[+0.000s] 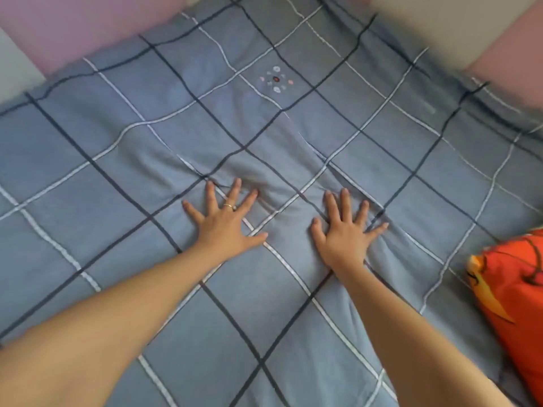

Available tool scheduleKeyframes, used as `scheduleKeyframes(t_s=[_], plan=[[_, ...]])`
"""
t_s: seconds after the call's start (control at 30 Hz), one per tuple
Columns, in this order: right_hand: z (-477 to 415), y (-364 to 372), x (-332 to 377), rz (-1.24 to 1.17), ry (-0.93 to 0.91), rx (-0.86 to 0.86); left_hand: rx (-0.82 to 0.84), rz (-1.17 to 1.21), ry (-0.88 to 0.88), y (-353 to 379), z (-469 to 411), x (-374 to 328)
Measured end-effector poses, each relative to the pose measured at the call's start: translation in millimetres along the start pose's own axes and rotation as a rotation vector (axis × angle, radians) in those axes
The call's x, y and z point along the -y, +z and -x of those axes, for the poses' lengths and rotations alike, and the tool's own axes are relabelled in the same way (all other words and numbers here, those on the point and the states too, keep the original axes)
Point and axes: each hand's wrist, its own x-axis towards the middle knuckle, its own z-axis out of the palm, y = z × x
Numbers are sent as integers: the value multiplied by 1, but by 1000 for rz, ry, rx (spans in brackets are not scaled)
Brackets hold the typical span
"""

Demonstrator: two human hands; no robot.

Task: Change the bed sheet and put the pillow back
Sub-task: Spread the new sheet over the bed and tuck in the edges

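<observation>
A soft blue-grey bed sheet [141,121], checked with dark and white lines, is lying wrinkled at frame centre. The left grip [226,224] and right grip [345,236] are pressing flat on it there, fingers spread wide, clasping nothing. A puffy orange pillow [511,286] is lying on it at the right edge.

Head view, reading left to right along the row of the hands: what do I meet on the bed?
Across the sheet: left hand, pressed flat → wrinkle → right hand, pressed flat → pillow at the right edge.
</observation>
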Motion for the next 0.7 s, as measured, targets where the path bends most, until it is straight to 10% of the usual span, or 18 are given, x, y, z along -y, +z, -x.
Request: scheduleKeyframes(t_s=[0.17,0.7], plan=[[-63,6,28,-133,177,-87,-136,-61,67,-19,-105,-40],[-335,-32,68,-97,-87,-111,-301,-77,190,-67,-265,-54]])
